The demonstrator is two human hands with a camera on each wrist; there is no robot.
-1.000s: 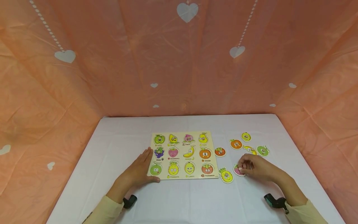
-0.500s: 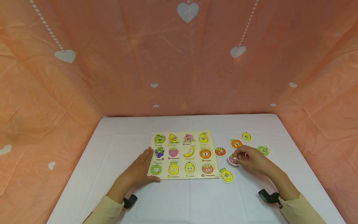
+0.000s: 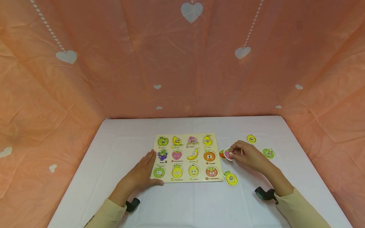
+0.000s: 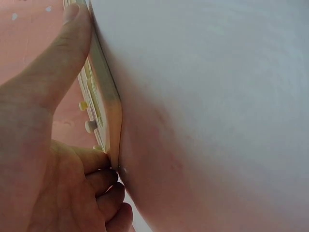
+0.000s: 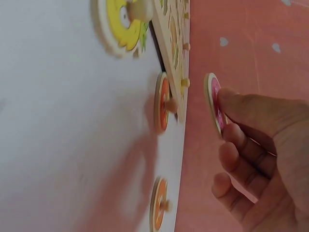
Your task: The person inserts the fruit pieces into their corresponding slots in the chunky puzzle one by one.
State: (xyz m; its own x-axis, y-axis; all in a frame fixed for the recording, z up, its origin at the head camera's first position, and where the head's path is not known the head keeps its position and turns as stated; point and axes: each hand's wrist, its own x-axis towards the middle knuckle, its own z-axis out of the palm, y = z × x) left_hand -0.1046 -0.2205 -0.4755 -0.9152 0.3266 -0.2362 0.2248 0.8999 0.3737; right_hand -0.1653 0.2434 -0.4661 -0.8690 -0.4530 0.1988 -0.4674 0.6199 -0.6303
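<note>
My right hand [image 3: 251, 155] pinches a pink strawberry puzzle piece [image 3: 227, 154] between thumb and fingers. In the right wrist view this strawberry piece [image 5: 215, 102] is raised off the white table, tilted edge-on. From the head view it overlaps the persimmon piece [image 3: 221, 154] beside the board. My left hand [image 3: 140, 171] rests at the left edge of the wooden fruit puzzle board [image 3: 184, 163], its thumb along the front edge. Knobbed pieces fill the board's top row and the grape spot; the strawberry spot [image 3: 176, 155] shows only its printed picture.
A pineapple piece [image 3: 231, 179] lies at the board's front right corner. Farther right are a green melon piece [image 3: 268, 153] and a round yellow lemon piece [image 3: 251, 139]. The right hand hides the banana and most of the orange piece. Orange cloth walls enclose the table [image 3: 128, 133].
My right hand has carried the strawberry piece left and away from me, from near the pineapple piece to over the persimmon piece. My left hand and the board have stayed put.
</note>
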